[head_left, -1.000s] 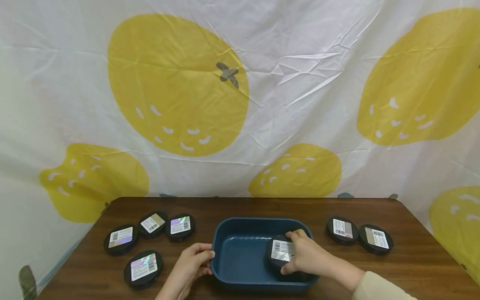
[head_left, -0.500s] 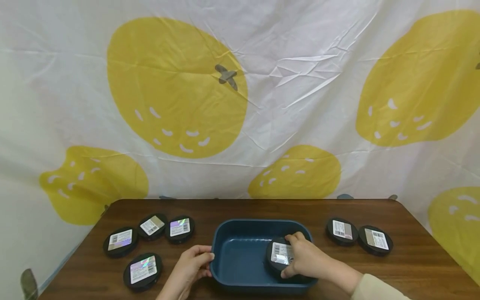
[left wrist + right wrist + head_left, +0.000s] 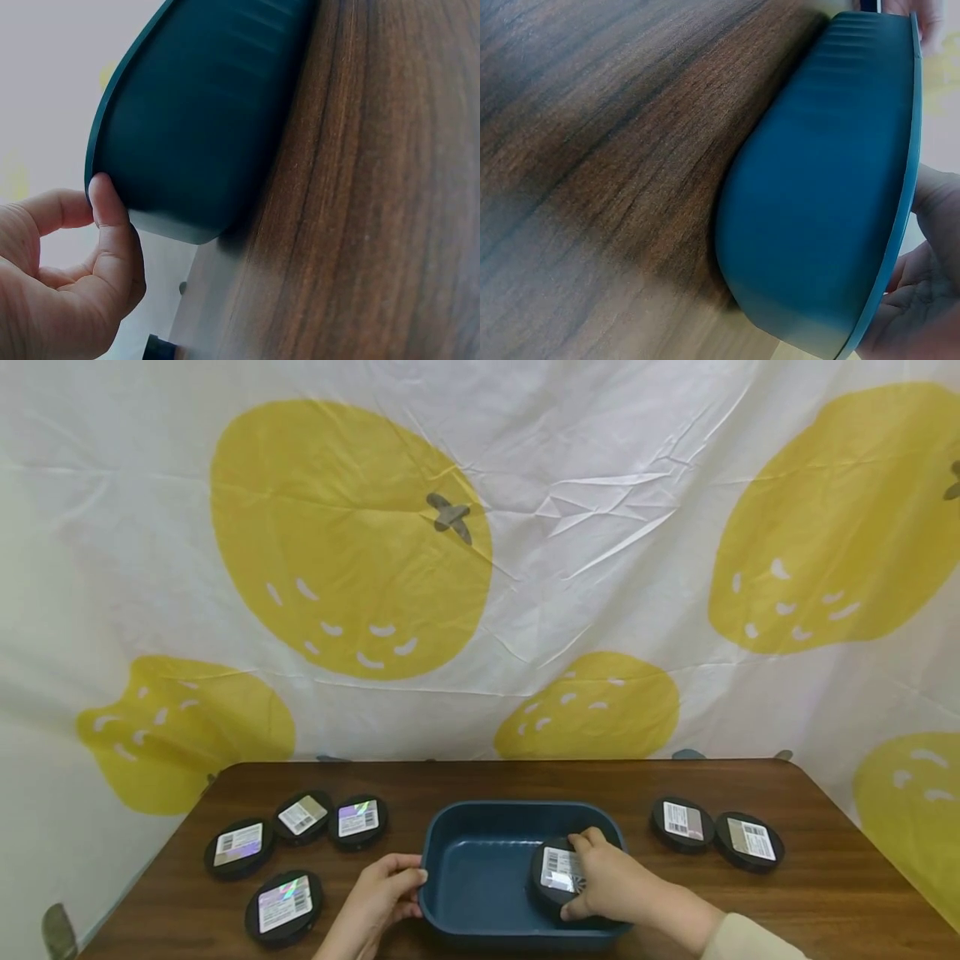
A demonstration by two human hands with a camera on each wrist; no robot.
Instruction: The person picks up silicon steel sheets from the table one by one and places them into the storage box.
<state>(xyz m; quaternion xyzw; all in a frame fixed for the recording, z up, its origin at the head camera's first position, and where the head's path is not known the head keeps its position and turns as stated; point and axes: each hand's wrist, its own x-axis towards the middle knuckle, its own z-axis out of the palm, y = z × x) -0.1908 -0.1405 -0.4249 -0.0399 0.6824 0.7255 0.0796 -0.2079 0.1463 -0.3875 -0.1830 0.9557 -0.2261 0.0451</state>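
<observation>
A blue rectangular plastic basin point(image 3: 480, 925) stands at the front middle of the table. My left hand point(image 3: 381, 893) pinches its left rim between thumb and fingers; the left wrist view shows the same hand point(image 3: 82, 262) at the basin's edge point(image 3: 187, 112). Inside the basin on the right, my right hand point(image 3: 611, 881) grips a round flat black container point(image 3: 558, 870) with a white barcode label. In the right wrist view the basin's outer wall point(image 3: 817, 180) hides the container and part of the right hand point(image 3: 922, 277).
Several similar labelled black round containers lie on the left of the wooden table point(image 3: 480, 778), one of them point(image 3: 283, 908) nearest the front. Two more, a left one point(image 3: 682, 824) and a right one point(image 3: 748, 842), lie at the right. A lemon-print cloth point(image 3: 585, 568) hangs behind.
The head view has shifted slightly, so the scene sits a little lower. Both hands keep their holds, and the container stays at the basin's right side.
</observation>
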